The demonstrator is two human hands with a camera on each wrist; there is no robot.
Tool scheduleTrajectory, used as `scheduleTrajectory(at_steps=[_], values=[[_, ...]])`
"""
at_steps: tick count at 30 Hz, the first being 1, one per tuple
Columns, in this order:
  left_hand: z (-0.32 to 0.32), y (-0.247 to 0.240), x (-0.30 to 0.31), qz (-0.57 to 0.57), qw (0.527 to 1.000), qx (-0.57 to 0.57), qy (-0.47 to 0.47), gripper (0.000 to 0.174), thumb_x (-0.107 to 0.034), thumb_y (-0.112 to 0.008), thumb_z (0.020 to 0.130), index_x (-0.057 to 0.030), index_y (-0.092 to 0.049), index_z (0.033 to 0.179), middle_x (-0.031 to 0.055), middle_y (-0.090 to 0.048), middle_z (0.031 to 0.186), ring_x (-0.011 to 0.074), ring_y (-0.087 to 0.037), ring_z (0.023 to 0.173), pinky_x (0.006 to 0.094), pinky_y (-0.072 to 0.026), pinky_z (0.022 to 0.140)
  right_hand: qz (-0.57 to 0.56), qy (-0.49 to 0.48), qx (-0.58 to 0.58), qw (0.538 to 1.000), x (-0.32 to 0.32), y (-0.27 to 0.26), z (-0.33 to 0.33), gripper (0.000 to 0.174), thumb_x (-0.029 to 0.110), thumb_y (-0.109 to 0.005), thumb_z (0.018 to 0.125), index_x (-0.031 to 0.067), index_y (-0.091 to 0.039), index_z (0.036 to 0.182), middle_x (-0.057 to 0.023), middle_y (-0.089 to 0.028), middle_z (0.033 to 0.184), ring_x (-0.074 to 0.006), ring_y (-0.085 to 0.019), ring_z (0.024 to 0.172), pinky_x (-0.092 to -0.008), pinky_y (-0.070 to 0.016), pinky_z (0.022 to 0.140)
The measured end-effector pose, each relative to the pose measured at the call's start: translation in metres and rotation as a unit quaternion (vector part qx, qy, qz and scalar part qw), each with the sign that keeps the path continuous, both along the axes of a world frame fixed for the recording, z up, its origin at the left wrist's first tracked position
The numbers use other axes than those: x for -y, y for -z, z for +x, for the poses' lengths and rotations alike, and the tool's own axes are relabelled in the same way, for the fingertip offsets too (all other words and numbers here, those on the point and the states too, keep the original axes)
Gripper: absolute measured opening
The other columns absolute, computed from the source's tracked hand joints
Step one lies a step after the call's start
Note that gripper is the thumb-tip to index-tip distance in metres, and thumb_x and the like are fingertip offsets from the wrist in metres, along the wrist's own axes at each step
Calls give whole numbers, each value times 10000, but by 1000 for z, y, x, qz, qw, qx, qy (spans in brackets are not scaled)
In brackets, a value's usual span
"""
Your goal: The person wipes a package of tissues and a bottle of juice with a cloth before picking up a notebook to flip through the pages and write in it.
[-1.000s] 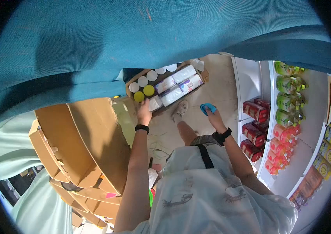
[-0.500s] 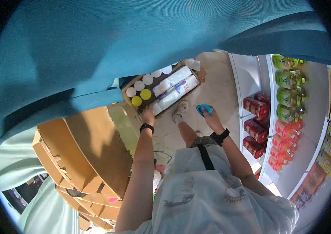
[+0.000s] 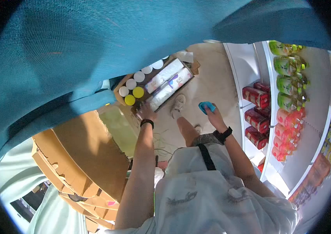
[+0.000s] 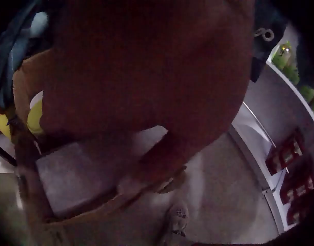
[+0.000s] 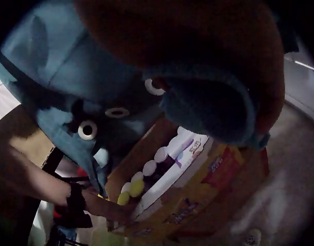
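My left hand (image 3: 146, 112) is at the near left corner of a cardboard carton (image 5: 185, 210), its fingers spread beside the end of a row of white plastic-wrapped packs (image 3: 161, 94). In the left wrist view, the dark back of that hand covers much of the carton, and its thumb lies over the front edge by the nearest pack (image 4: 70, 177). Behind the packs stand round white lids (image 3: 130, 84) and two yellow lids (image 3: 138, 92). My right hand (image 3: 215, 119) grips a folded blue cloth (image 3: 205, 107), held out over the floor to the right of the carton.
White shelves (image 3: 264, 50) on the right hold red packs (image 3: 255, 97), green bottles (image 3: 286, 84) and pink bottles (image 3: 288, 132). Open brown cardboard boxes (image 3: 87, 144) are stacked at the left. A blue curtain (image 3: 95, 46) hangs across the far side. One shoe (image 3: 178, 103) stands beside the carton.
The nearest wrapped pack, earlier slightly apart, now sits in line with its row. My left hand's fingers have spread at the corner. The right hand still holds the cloth.
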State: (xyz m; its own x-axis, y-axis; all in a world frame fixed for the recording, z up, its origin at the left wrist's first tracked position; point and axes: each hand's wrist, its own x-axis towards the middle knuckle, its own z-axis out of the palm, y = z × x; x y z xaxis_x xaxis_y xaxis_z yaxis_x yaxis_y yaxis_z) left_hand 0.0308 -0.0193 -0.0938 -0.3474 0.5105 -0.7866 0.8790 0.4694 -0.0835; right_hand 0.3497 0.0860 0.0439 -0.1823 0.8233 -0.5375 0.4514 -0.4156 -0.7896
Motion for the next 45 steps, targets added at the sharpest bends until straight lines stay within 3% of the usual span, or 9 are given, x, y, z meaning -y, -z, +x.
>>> scheduleTrajectory(at_steps=[8, 10, 13, 17, 21, 27, 32, 39, 45], values=[[10, -84, -30, 246, 941, 37, -229, 750, -231, -612, 819, -33, -239, 1438, 191, -356, 1434, 312, -335, 1332, 529, -248, 1070, -179, 50, -128, 974, -26, -107, -13, 520, 498, -476, 935, 67, -544, 1217, 2, -617, 1018, -88, -558, 867, -221, -439, 714], [42, -152, -48, 447, 857, 159, -201, 653, -194, -576, 855, 0, -286, 1406, 244, -441, 1345, 364, -429, 1245, 438, -314, 1048, -186, 57, -190, 962, -25, -121, -9, 543, 524, -459, 935, 81, -535, 1240, 16, -605, 1050, -74, -542, 909, -214, -427, 751], [106, -245, -63, 408, 803, 380, -210, 665, -241, -597, 863, 19, -292, 1394, 241, -435, 1349, 364, -427, 1255, 395, -365, 1013, -190, 44, -266, 944, -17, -135, 1, 546, 517, -421, 953, 83, -509, 1273, 9, -574, 1126, -70, -518, 990, -228, -415, 828], [174, -313, -47, 494, 771, 402, 8, 580, -248, -614, 876, -55, -393, 1376, 204, -419, 1380, 348, -464, 1234, 374, -414, 979, -166, 10, -323, 932, 8, -165, 24, 550, 493, -368, 979, 72, -456, 1323, -6, -521, 1230, -83, -490, 1066, -257, -393, 915], [201, -337, -8, 507, 763, 399, -35, 398, -183, -558, 912, -57, -509, 1287, 177, -527, 1280, 313, -527, 1173, 357, -434, 946, -93, -28, -352, 931, 46, -203, 64, 553, 485, -356, 985, 58, -440, 1327, -16, -510, 1241, -113, -487, 1095, -285, -385, 949], [256, -360, 69, 417, 740, 484, -211, 320, -199, -511, 952, -22, -574, 1211, 129, -659, 1080, 209, -602, 1057, 292, -452, 895, 70, -100, -231, 965, 125, -226, 149, 476, 349, -453, 982, 56, -412, 1355, -74, -557, 1136, -158, -517, 1082, -334, -380, 964], [323, -374, 116, 455, 612, 610, -216, 422, -160, -547, 926, -59, -466, 1328, 108, -471, 1358, 198, -460, 1224, 330, -357, 1014, 301, -203, 5, 932, 179, -275, 226, 356, 252, -530, 934, 68, -559, 1237, -114, -575, 1110, -227, -556, 1009, -360, -388, 940], [434, -376, 139, 355, 726, 578, 111, 253, -137, -609, 881, -40, -585, 1113, 74, -631, 1092, 154, -562, 1037, 296, -421, 913, 421, -73, 80, 901, 255, -300, 327, 283, 228, -553, 906, 31, -650, 1085, -98, -586, 1120, -268, -559, 996, -368, -403, 920], [523, -390, 141, 225, 750, 617, 72, 149, -194, -530, 952, -50, -538, 913, -41, -482, 760, 56, -438, 717, 209, -365, 627, 101, 151, -95, 979, 311, -294, 414, 443, 414, -526, 936, -10, -637, 993, -64, -646, 952, -120, -584, 828, -268, -478, 745]])
